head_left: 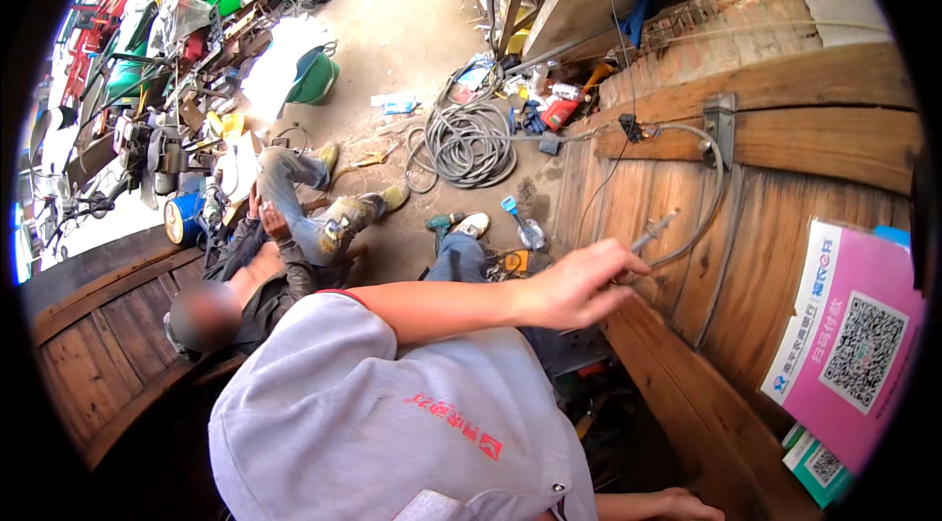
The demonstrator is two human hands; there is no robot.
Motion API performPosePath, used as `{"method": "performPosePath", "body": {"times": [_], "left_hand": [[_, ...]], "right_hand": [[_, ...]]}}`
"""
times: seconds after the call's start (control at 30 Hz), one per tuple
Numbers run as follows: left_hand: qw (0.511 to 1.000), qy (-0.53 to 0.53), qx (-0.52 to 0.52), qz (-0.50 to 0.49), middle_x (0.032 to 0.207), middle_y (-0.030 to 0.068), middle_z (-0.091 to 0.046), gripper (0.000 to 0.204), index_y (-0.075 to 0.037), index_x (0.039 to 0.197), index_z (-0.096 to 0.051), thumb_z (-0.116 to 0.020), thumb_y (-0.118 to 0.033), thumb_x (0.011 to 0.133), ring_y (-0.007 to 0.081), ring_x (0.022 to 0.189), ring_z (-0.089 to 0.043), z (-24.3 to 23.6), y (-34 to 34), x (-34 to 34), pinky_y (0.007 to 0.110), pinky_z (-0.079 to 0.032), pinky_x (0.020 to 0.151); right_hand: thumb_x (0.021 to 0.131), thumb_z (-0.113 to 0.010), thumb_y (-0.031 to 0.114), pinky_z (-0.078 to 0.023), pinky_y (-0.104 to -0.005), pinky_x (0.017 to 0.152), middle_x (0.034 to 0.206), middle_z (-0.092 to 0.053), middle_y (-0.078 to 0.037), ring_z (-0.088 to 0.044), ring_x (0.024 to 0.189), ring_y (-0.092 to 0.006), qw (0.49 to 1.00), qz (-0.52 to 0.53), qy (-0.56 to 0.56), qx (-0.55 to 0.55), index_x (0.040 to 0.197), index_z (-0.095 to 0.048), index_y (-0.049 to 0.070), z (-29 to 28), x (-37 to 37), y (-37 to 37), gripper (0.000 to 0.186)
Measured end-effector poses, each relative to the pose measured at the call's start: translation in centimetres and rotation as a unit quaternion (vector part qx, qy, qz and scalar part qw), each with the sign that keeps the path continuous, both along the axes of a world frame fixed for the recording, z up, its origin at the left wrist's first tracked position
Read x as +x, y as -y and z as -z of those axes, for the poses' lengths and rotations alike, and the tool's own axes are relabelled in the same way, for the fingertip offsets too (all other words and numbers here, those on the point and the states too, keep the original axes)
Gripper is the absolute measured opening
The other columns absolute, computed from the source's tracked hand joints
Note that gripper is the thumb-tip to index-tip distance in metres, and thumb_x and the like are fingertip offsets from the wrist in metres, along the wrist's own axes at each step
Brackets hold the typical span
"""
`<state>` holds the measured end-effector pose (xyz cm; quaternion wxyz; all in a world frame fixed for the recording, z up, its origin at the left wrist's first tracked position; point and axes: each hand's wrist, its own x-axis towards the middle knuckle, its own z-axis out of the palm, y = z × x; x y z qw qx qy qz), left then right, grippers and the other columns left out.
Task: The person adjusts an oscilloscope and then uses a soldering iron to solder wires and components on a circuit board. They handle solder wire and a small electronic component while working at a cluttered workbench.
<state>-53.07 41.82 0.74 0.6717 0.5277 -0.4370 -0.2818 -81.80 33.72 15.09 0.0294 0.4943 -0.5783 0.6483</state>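
My left hand [579, 287] reaches across to the wooden door [677, 217], its fingers closed at the lower end of a slim grey rod with a metal tip [655, 230]. A thin grey cable [724, 178] loops over the boards from near the metal bracket [719, 129] down to the same fingers. Whether the rod and the cable are joined is hidden by my hand. At the lower edge of the picture, my right hand [682, 504] shows only in part, close to a dark wooden beam [687, 403]. Its fingers are too cut off to read.
A person [319, 217] sits at the left. On the floor are a coiled grey hose [471, 146], a green drill [442, 225], a green bucket [314, 77] and a red bottle [559, 112]. Pink [854, 335] and green [819, 467] code cards hang on the right.
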Motion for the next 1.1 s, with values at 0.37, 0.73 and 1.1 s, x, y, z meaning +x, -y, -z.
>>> {"method": "performPosePath", "body": {"times": [0.37, 0.73, 1.1], "left_hand": [[0.989, -0.085, 0.089, -0.077, 0.076, 0.0012, -0.052, 0.012, -0.001, 0.085, -0.057, -0.065, -0.01, 0.087, 0.0066, 0.066, -0.046, -0.4, -2.5, 9.2, 0.024, -0.04, 0.056], [0.994, -0.054, 0.095, -0.01, 0.091, 0.0065, -0.061, 0.01, -0.001, 0.084, -0.057, -0.063, -0.008, 0.088, 0.0132, 0.086, -0.055, 1.8, -1.3, 23.6, 0.029, -0.044, 0.079], [0.866, -0.397, 0.121, 0.28, 0.083, 0.0105, -0.061, 0.013, -0.005, 0.086, -0.058, -0.067, -0.014, 0.084, 0.0194, 0.084, -0.053, 0.6, 3.9, 38.5, 0.031, -0.043, 0.073]], "right_hand": [[0.098, -0.04, 0.047, -0.032, -0.0401, 0.106, 0.135, -0.046, -0.017, -0.044, 0.121, -0.0254, 0.997, 0.035, 0.054, -0.048, 0.134, -0.041, -0.004, 2.2, 0.0, 2.9, 0.062], [0.098, -0.041, 0.045, -0.031, -0.0397, 0.107, 0.135, -0.047, -0.016, -0.044, 0.121, -0.0247, 0.963, 0.244, 0.036, -0.108, 0.134, -0.041, -0.005, 4.6, 1.4, 2.5, 0.062], [0.09, -0.06, 0.035, -0.045, -0.0454, 0.081, 0.1, -0.058, -0.033, -0.058, 0.089, -0.0392, 0.923, 0.24, -0.274, 0.122, 0.103, -0.053, -0.015, 8.5, 8.1, 4.6, 0.052]]}}
